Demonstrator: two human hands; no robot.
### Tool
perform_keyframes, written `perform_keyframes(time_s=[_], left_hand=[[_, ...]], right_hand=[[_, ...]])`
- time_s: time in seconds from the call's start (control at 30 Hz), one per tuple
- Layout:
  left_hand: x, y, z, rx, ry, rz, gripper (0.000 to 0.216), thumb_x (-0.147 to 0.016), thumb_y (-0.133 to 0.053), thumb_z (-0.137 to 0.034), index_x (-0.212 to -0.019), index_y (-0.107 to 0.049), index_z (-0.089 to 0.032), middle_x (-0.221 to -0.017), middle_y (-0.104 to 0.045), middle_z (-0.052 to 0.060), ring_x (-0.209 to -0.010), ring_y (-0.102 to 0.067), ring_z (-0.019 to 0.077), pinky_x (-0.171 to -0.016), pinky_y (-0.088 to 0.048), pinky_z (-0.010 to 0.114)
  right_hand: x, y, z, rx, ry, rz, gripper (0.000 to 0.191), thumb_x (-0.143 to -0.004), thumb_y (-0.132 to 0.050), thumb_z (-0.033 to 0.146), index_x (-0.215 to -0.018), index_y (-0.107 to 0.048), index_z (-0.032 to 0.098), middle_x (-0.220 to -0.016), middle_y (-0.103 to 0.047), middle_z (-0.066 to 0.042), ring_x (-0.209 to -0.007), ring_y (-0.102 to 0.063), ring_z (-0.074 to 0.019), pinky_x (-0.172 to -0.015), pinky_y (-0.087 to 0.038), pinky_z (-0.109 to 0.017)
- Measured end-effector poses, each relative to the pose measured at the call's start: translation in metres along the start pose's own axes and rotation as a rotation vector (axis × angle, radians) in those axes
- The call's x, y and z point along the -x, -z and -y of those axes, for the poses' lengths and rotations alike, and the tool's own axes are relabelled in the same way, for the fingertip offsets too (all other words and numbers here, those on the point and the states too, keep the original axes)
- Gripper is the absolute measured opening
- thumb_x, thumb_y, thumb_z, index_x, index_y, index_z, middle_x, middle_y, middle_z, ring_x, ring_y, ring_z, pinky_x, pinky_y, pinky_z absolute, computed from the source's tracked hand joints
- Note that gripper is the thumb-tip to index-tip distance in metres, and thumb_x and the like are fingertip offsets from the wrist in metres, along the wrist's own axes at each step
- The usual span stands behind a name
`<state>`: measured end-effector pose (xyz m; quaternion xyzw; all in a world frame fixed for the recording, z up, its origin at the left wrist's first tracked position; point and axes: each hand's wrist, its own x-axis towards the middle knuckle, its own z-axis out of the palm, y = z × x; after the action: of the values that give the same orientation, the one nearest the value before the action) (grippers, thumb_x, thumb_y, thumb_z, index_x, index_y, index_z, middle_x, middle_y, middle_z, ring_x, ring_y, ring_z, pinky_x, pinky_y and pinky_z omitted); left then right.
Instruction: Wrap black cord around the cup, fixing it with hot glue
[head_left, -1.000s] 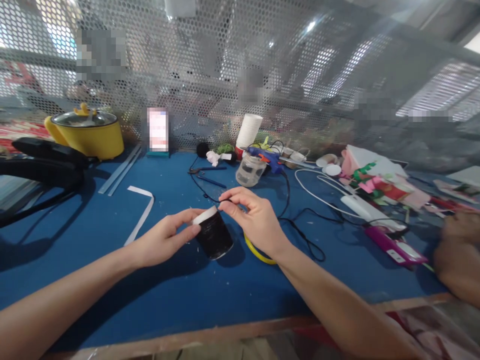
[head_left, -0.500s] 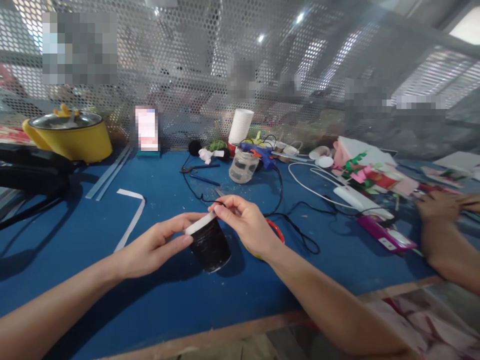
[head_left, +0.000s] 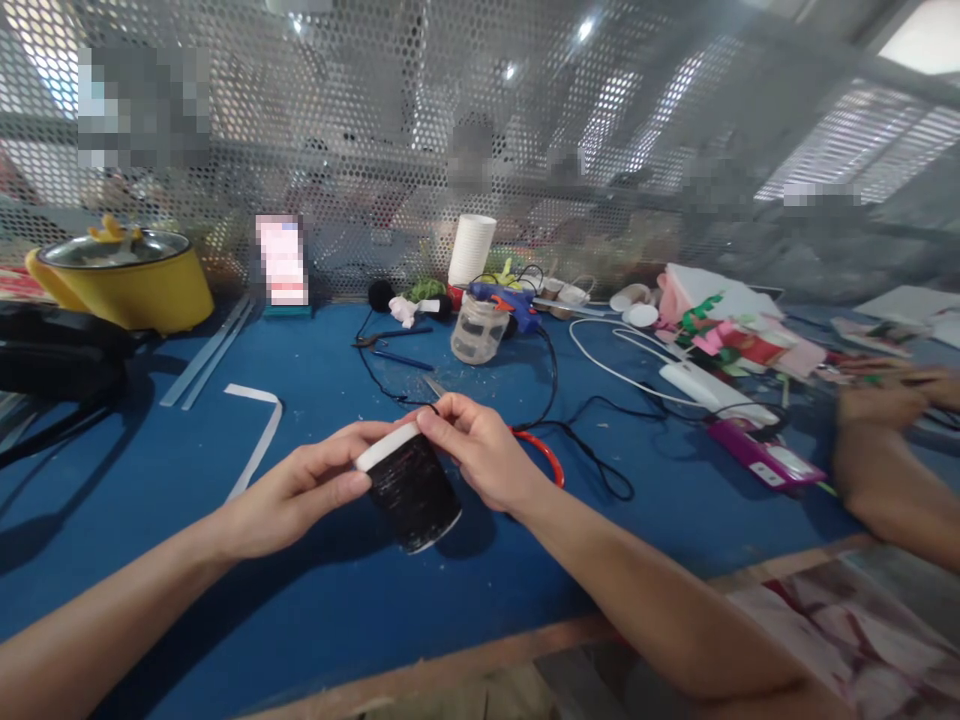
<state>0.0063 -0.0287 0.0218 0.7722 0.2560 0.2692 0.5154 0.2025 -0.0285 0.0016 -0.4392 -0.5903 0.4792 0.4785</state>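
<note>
A paper cup (head_left: 411,492) wrapped in black yarn, with a bare white rim, is tilted just above the blue table. My left hand (head_left: 319,485) grips it at the rim's left side, thumb on the near wall and fingers behind. At the rim's right side, my right hand (head_left: 472,445) is closed, thumb and forefinger pinching the black yarn (head_left: 390,392) against the cup. That strand trails back toward a black yarn ball (head_left: 381,295). Scissors with red handles (head_left: 551,455) lie partly hidden under my right hand.
Pliers (head_left: 367,341), a plastic jar (head_left: 478,330) with a blue glue gun (head_left: 514,300), and stacked paper cups (head_left: 472,248) stand farther back. A white strip (head_left: 259,440) lies left. Cables and a purple power strip (head_left: 765,460) lie right, near another person's arm (head_left: 885,470). A yellow pot (head_left: 135,285) stands back left.
The cup has turned slightly and shifted a little left in view, both hands still on it. The whole view has moved slightly. The other person's hand has moved a little.
</note>
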Motion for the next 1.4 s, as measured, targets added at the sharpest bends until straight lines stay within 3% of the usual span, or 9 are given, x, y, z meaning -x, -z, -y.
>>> perform_keyframes(time_s=[0.23, 0.47, 0.63, 0.8, 1.13, 1.4], left_hand=[[-0.005, 0.001, 0.01, -0.037, 0.02, -0.017, 0.025, -0.085, -0.041, -0.025, -0.104, -0.054, -0.017, -0.117, -0.049, 0.008, -0.106, -0.047, 0.0195, -0.092, -0.035, 0.032], [-0.006, -0.001, 0.015, -0.094, 0.08, -0.038, 0.024, -0.08, -0.047, -0.024, -0.101, -0.051, -0.015, -0.113, -0.054, 0.01, -0.108, -0.047, 0.0212, -0.095, -0.033, 0.034], [-0.007, -0.012, 0.008, -0.291, 0.193, -0.165, 0.025, -0.074, -0.053, -0.033, -0.091, -0.053, -0.015, -0.088, -0.06, 0.003, -0.083, -0.053, 0.0186, -0.077, -0.042, 0.03], [-0.011, -0.019, 0.008, -0.352, 0.216, -0.256, 0.021, -0.075, -0.048, -0.034, -0.07, -0.053, -0.015, -0.063, -0.05, -0.003, -0.063, -0.045, 0.012, -0.06, -0.038, 0.023], [-0.007, -0.015, 0.017, -0.156, 0.218, -0.248, 0.022, -0.075, -0.051, -0.035, -0.068, -0.052, -0.014, -0.063, -0.048, -0.002, -0.063, -0.044, 0.0112, -0.061, -0.037, 0.022], [-0.01, -0.014, 0.012, -0.208, 0.218, -0.243, 0.021, -0.075, -0.05, -0.033, -0.065, -0.05, -0.014, -0.06, -0.046, -0.004, -0.06, -0.042, 0.0106, -0.058, -0.035, 0.022]], right_hand=[[-0.002, 0.002, -0.002, 0.06, 0.058, -0.055, 0.022, -0.075, -0.054, 0.04, -0.074, -0.051, 0.018, -0.078, -0.062, -0.003, -0.071, -0.055, -0.0134, -0.067, -0.043, -0.029], [-0.003, -0.003, -0.007, 0.245, 0.142, -0.081, 0.015, -0.075, -0.054, 0.031, -0.068, -0.05, 0.019, -0.066, -0.054, 0.001, -0.059, -0.049, -0.0109, -0.056, -0.041, -0.024], [0.002, -0.011, -0.003, 0.272, 0.21, -0.059, 0.018, -0.076, -0.052, 0.028, -0.063, -0.043, 0.02, -0.073, -0.056, 0.0, -0.066, -0.053, -0.0121, -0.061, -0.043, -0.026], [0.003, -0.012, -0.002, 0.32, 0.24, -0.049, 0.014, -0.077, -0.052, 0.027, -0.066, -0.046, 0.02, -0.076, -0.058, -0.001, -0.07, -0.054, -0.0129, -0.066, -0.044, -0.027], [0.005, -0.011, -0.003, 0.225, 0.21, -0.006, 0.013, -0.078, -0.05, 0.026, -0.068, -0.047, 0.019, -0.088, -0.061, -0.004, -0.081, -0.058, -0.0135, -0.069, -0.045, -0.027], [0.003, -0.012, -0.004, 0.322, 0.269, -0.026, 0.014, -0.078, -0.05, 0.024, -0.065, -0.045, 0.021, -0.086, -0.062, -0.004, -0.078, -0.057, -0.0139, -0.07, -0.045, -0.029]])
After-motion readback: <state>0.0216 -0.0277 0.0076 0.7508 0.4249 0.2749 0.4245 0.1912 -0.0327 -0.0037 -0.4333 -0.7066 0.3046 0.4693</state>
